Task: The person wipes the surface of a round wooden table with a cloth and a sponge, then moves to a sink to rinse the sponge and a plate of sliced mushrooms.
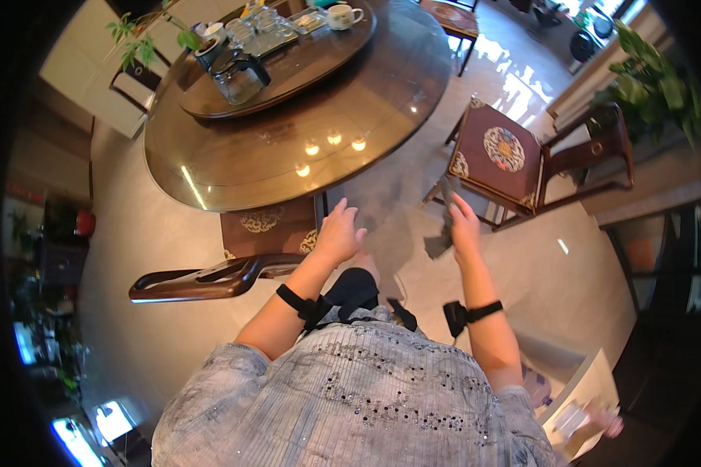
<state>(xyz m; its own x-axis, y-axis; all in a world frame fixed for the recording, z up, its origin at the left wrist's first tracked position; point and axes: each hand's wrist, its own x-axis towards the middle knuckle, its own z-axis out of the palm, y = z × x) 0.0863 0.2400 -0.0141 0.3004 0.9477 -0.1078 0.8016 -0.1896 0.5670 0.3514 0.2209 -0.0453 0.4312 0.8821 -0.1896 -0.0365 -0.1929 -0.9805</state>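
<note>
My right hand (465, 226) is closed around a dark grey object (441, 242), perhaps a folded cloth; blur hides its exact kind. It is held beside a wooden chair with a patterned maroon seat (493, 149). My left hand (340, 232) holds nothing, its fingers apart, just in front of the near edge of a round dining table (239, 169). Below and left of that hand is a second wooden chair (210, 283), its seat partly under the table. Black straps with small devices are around both forearms.
A raised round turntable (321, 73) on the table carries a glass pot (236, 82), a white mug (343, 17), a tray of glasses and a small plant. A large leafy plant (648, 87) stands at the right. A white box or cabinet edge (584, 403) shows at lower right.
</note>
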